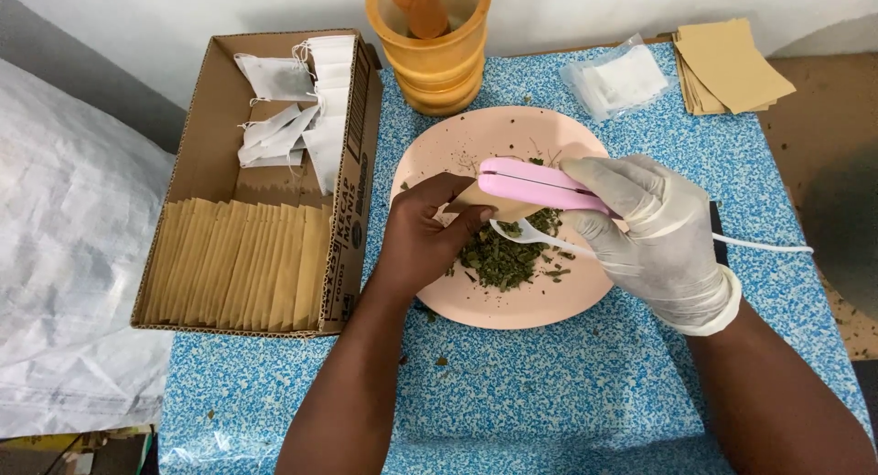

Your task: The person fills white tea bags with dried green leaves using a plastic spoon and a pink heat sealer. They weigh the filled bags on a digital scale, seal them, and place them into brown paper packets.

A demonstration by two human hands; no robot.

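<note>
The bare left hand (422, 235) pinches a small tan packet (476, 199) over the pink plate (476, 144), its grip closed on the packet's lower edge. The gloved right hand (654, 230) has its grip wrapped tight around a pink handheld sealer (530, 182), clamped across the packet's top; a white cord (764, 245) trails right. Dried green leaves (508, 256) lie heaped on the plate. At the left table (567, 384) edge sits a brown cardboard box (206, 100) with black side print, holding a row of tan packets (240, 266) and white tea bags (293, 118). Behind stand an orange mortar (437, 59), a clear bag (615, 80) and stacked tan envelopes (729, 65). The table's near edge lies open.
</note>
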